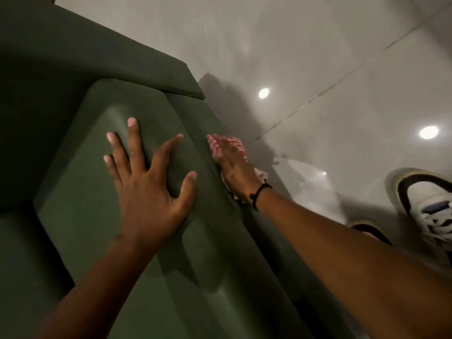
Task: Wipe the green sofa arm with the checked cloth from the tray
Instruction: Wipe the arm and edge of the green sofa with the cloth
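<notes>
You are in the wiping step now. The green sofa arm (102, 216) is the biggest thing here, and it lies right under both of your hands. The shiny tiled floor (342, 57) is off to the right of your right hand, down past the sofa's outer side. Your shoe (425, 204) stands on that floor, out to the right of your right forearm.

Your left hand (149, 187) is spread wide and flat on top of the sofa arm. It holds nothing. It looks like it is there to keep you steady.

Your right hand (232, 167) is flat too, pressing the checked cloth (238, 145) against the outer side of the sofa arm, just to the right of your left hand. The red and white cloth peeks out past your fingers and under your wrist. A black band (260, 193) sits on that wrist.

The tray is not in view.

Next, I think you need to slide the cloth along the side with a firm push. Keep your palm flat so the cloth does not bunch up or slip off. The top, under your left hand, likely needs a wipe too, so that hand will have to lift away.
</notes>
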